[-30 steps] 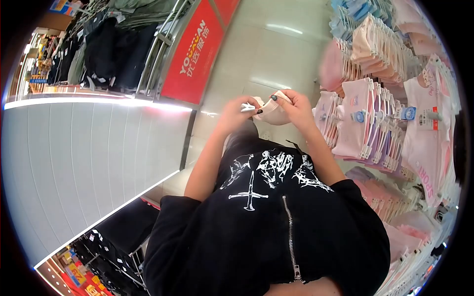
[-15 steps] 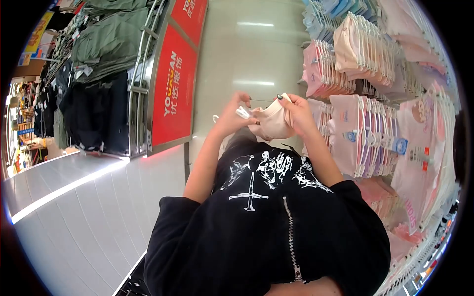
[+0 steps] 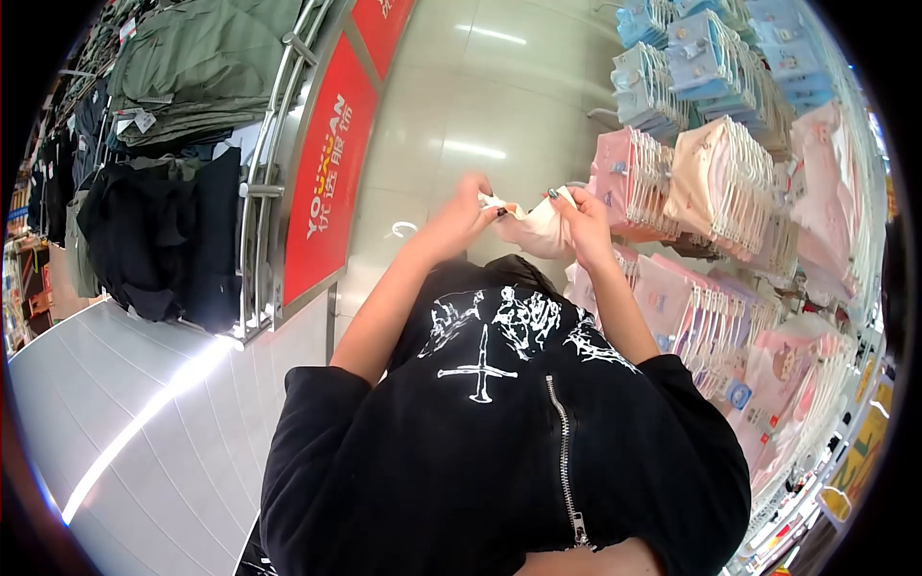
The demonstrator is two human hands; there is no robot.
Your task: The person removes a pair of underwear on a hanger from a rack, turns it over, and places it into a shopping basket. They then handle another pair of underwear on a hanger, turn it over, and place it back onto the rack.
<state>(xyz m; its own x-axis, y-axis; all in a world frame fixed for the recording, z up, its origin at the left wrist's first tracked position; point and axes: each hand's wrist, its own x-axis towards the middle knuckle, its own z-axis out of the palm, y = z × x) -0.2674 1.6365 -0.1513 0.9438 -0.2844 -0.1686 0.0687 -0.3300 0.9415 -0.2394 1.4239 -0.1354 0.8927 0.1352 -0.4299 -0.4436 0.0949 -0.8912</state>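
Between my hands hangs a small cream-coloured piece of underwear (image 3: pixel 535 230), its exact cut hidden by folds. My left hand (image 3: pixel 463 219) is closed on its left end, fingers pinching near the top edge. My right hand (image 3: pixel 584 228) grips the opposite end, its dark-nailed thumb lying along the upper edge. A white hanger hook (image 3: pixel 403 229) shows to the left of my left wrist; whether it joins the underwear cannot be seen.
On the right, racks hold pink garments (image 3: pixel 624 182), peach garments (image 3: pixel 711 182) and blue garments (image 3: pixel 706 53) on white hangers. At left stand dark folded trousers (image 3: pixel 158 230) on a metal rack behind a red sign (image 3: pixel 331 173). A white counter (image 3: pixel 182 432) lies lower left.
My view has turned, so the racks sit lower at right. The white clip seen at my left hand is no longer plainly visible there. Both hands keep hold of the underwear, which looks more bunched.
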